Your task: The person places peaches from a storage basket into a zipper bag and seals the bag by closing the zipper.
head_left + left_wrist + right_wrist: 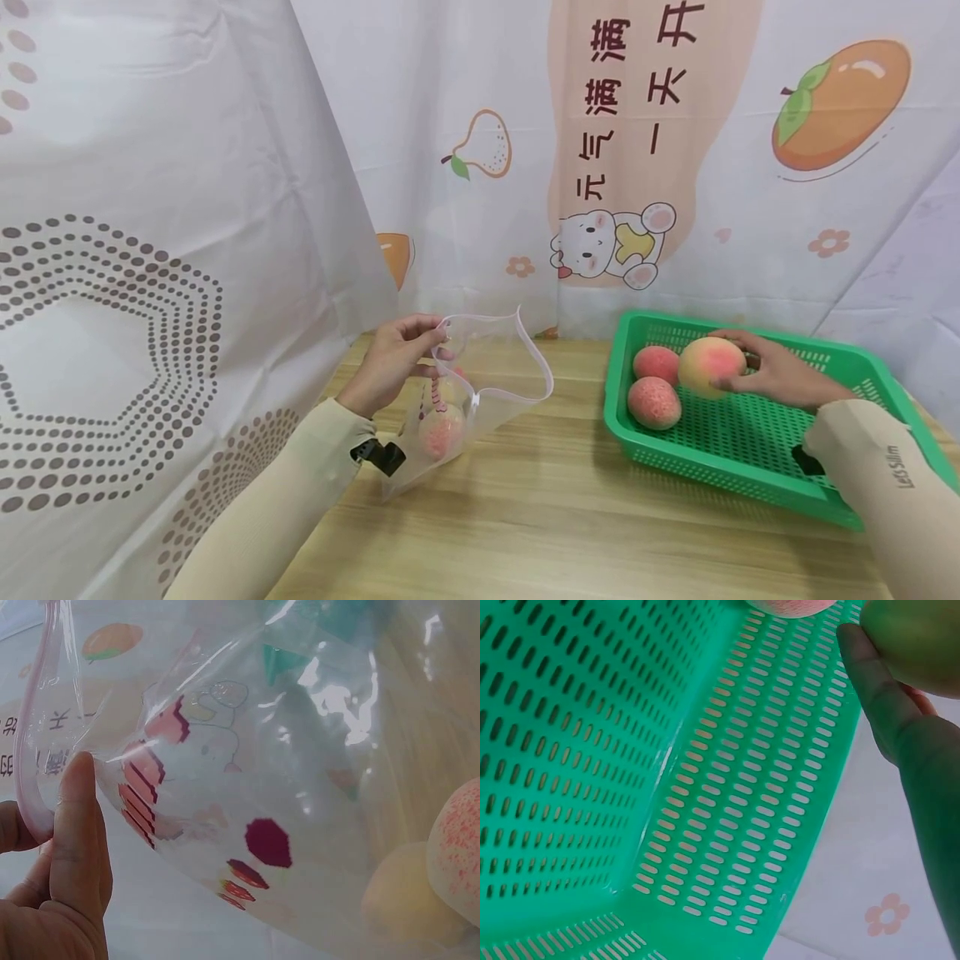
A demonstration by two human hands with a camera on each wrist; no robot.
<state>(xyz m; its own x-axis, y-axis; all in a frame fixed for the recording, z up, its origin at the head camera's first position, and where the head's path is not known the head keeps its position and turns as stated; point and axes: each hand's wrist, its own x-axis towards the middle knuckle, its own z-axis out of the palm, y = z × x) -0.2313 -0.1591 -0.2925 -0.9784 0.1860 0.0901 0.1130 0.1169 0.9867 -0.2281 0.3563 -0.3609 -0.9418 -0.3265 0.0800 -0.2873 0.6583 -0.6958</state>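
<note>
My left hand [399, 360] pinches the rim of a clear zip bag [498, 358], whose mouth gapes toward the right. Peaches [441, 432] lie at the bottom of the bag; the left wrist view shows a yellowish one and a red-speckled one [459, 851] through the plastic. Over the green basket [750, 462], my right hand [776, 371] grips a yellow and pink peach [708, 367] between thumb and fingers. Two redder peaches, one at the back [656, 364] and one nearer [654, 403], sit in the basket's left end.
The basket stands on a wood-grain table [555, 508], right of the bag, with table surface between them. A printed white curtain [450, 225] hangs behind the table, and another patterned cloth [150, 333] hangs along the left side.
</note>
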